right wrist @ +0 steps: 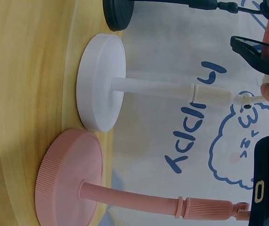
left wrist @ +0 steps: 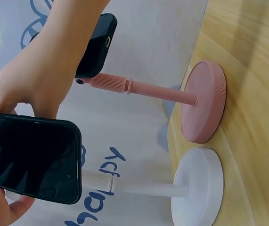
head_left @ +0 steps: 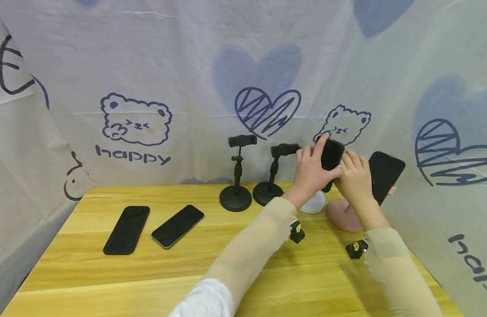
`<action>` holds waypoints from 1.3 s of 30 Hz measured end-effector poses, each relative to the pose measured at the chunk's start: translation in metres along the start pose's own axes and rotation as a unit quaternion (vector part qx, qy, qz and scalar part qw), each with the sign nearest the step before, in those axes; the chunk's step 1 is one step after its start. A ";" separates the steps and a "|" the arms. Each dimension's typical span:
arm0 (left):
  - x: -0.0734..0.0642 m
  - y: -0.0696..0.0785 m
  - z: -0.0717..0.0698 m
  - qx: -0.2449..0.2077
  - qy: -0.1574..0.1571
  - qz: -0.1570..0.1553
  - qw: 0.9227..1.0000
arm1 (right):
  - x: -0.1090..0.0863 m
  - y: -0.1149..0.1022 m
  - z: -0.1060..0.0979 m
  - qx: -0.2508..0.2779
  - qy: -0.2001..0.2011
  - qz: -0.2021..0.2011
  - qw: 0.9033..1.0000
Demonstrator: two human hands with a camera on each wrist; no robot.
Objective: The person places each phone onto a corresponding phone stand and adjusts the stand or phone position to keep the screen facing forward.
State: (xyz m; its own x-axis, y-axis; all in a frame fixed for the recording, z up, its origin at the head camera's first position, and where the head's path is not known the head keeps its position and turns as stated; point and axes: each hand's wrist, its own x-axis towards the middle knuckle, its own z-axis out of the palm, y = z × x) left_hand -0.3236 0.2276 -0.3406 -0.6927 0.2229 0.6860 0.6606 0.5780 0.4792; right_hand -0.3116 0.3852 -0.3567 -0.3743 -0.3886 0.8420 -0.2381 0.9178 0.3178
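Observation:
My left hand (head_left: 310, 171) grips a black smartphone (head_left: 332, 154) by its sides, held up at the head of a white phone stand (right wrist: 146, 87). The phone's dark screen shows in the left wrist view, with the left thumb and fingers along its edges. My right hand (head_left: 354, 176) reaches behind the phone, its fingers curled round the pale clamp at the top of the white stand; the phone hides part of this grip. Just to the right, a pink phone stand (left wrist: 158, 92) carries another black phone (head_left: 384, 174) in its clamp.
Two black phone stands, one upright (head_left: 236, 196) and one with a tilted head (head_left: 268, 191), stand left of the white one. Two dark phones, one black (head_left: 127, 230) and one silver-edged (head_left: 178, 226), lie on the wooden table (head_left: 108, 286). A printed curtain (head_left: 195, 110) hangs behind.

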 end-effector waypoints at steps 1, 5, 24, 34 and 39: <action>0.001 0.000 0.000 0.000 0.001 0.001 1.000 | 0.000 0.001 -0.001 0.003 -0.006 0.000 1.000; 0.002 0.001 0.001 0.003 0.000 0.000 1.000 | 0.000 0.003 -0.003 0.014 -0.029 0.001 0.999; 0.005 0.000 0.003 -0.038 -0.028 -0.034 0.998 | 0.001 0.009 -0.004 0.033 -0.013 -0.049 0.998; 0.006 -0.005 0.006 -0.087 -0.018 -0.046 0.995 | 0.007 0.014 -0.006 0.029 -0.026 -0.108 0.993; 0.007 -0.007 0.003 -0.111 -0.026 -0.051 0.992 | 0.008 0.014 -0.007 0.027 -0.033 -0.102 0.994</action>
State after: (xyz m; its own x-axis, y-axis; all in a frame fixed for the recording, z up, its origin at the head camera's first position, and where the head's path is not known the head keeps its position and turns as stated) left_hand -0.3341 0.2277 -0.3406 -0.7689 0.2163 0.6017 0.6305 0.4132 0.6571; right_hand -0.3113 0.3959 -0.3427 -0.3701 -0.5723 0.7317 -0.3622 0.8143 0.4537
